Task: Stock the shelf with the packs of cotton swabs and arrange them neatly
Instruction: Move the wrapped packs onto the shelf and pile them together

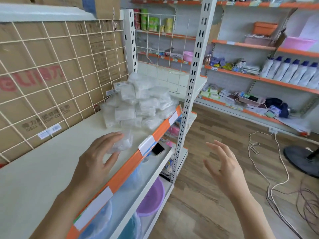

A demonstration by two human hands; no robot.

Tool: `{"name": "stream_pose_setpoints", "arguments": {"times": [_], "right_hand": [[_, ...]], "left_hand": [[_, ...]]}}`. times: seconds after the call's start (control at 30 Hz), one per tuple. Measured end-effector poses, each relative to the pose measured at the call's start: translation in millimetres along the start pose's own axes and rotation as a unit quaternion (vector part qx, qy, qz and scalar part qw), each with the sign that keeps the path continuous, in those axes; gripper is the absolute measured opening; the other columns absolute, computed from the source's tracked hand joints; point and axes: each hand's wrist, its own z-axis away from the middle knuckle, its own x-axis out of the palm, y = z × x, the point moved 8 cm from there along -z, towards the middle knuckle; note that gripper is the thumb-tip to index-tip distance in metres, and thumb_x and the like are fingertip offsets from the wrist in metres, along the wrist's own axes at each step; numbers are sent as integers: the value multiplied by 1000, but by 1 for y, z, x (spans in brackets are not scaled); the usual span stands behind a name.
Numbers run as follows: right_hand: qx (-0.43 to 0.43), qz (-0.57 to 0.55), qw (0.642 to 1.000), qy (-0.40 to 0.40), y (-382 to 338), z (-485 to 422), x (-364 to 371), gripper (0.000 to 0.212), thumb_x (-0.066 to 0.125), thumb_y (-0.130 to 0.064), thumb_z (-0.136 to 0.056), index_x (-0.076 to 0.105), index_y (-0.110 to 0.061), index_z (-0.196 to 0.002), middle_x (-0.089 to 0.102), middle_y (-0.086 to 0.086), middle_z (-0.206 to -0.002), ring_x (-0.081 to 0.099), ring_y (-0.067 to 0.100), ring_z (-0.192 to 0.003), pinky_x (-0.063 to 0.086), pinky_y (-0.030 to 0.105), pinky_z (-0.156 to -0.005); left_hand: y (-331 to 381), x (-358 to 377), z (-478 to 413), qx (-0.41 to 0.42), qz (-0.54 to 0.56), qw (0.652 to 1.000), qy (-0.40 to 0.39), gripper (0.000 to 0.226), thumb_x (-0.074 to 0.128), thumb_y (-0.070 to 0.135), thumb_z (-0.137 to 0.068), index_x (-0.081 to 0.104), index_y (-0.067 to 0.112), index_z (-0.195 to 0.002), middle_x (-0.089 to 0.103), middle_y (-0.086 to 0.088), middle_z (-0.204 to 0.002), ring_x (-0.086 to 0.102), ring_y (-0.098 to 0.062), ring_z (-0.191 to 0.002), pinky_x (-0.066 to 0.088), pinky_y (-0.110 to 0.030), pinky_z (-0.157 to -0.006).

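A heap of clear plastic packs of cotton swabs [138, 102] lies at the far right end of the white shelf [34, 169], against the wire mesh back. My left hand [98, 156] hovers over the shelf near its orange front edge and holds one clear pack [123, 144] at its fingertips, just short of the heap. My right hand [222, 163] is out in the aisle, off the shelf, with its fingers spread and nothing in it.
An upright white post [191, 80] stands at the shelf's right end. Cardboard [51, 69] backs the mesh. A phone [158, 149] and a purple basin [151, 197] sit on lower shelves. Cables [276, 178] and a fan base [300, 159] lie on the wooden floor.
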Motion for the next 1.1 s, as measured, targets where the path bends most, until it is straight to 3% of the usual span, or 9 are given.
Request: {"name": "stream_pose_setpoints", "arguments": {"times": [0.2,0.3,0.4,0.57,0.7,0.83,0.93,1.0,1.1], "right_hand": [[-30,-17,999,-34,5,-82,34,41,56,-39,-83,60,-20,-119,53,1,-130,51,21,-116,40,30,-89],[-51,-33,996,-60,8,-125,61,36,64,-26,-87,58,-23,-122,49,-2,-135,44,16,-123,36,26,-89],[-89,-59,991,-76,6,-185,87,37,60,-33,-86,58,-22,-122,51,-5,-131,41,8,-122,38,30,-91],[-154,-87,980,-95,-10,-273,129,49,43,-47,-86,55,-22,-127,52,1,-132,51,21,-120,47,42,-93],[-208,-95,966,-122,-30,-320,164,55,40,-51,-88,53,-19,-131,51,6,-135,47,23,-126,42,40,-100],[-195,-105,962,-159,-44,-354,193,71,31,-62,-82,43,-23,-140,37,7,-148,31,20,-137,29,33,-107],[-198,-110,951,-213,-51,-359,211,63,41,-57,-89,30,-30,-145,22,-1,-155,16,12,-142,19,27,-111],[-196,-99,945,-241,-48,-360,219,62,42,-55,-91,27,-31,-146,19,-4,-156,12,11,-143,15,25,-111],[-197,-95,944,-247,-45,-363,223,66,35,-57,-86,29,-30,-145,19,-4,-156,10,10,-143,13,25,-112]], "left_hand": [[-28,28,-50,-5,-8,1000,6,38,47,29,-87,56,24,-123,58,10,-125,51,-3,-116,36,-4,-91],[-46,40,-76,-21,-25,999,13,38,46,31,-87,55,27,-124,56,12,-127,47,4,-118,34,-3,-92],[-68,56,-117,-39,-35,998,30,40,44,32,-87,52,30,-126,54,15,-129,46,3,-121,32,-5,-97],[-83,68,-194,-80,-36,988,124,42,54,14,-83,58,24,-124,47,28,-126,41,15,-117,31,-5,-98],[-93,86,-245,-103,-52,982,150,41,53,12,-83,59,19,-123,53,16,-122,47,1,-111,33,-8,-93],[-111,115,-293,-99,-94,982,134,42,55,4,-81,60,18,-120,60,-3,-119,50,-15,-109,31,-15,-95],[-129,144,-314,-131,-100,984,68,44,57,-2,-81,60,13,-123,55,-8,-129,47,-25,-122,38,-39,-104],[-134,162,-320,-136,-99,986,4,45,57,14,-85,54,12,-131,47,-11,-139,35,-30,-134,25,-42,-113],[-135,171,-323,-152,-113,981,-35,64,43,52,-85,44,18,-139,34,-5,-150,19,-25,-143,11,-31,-110]]}}
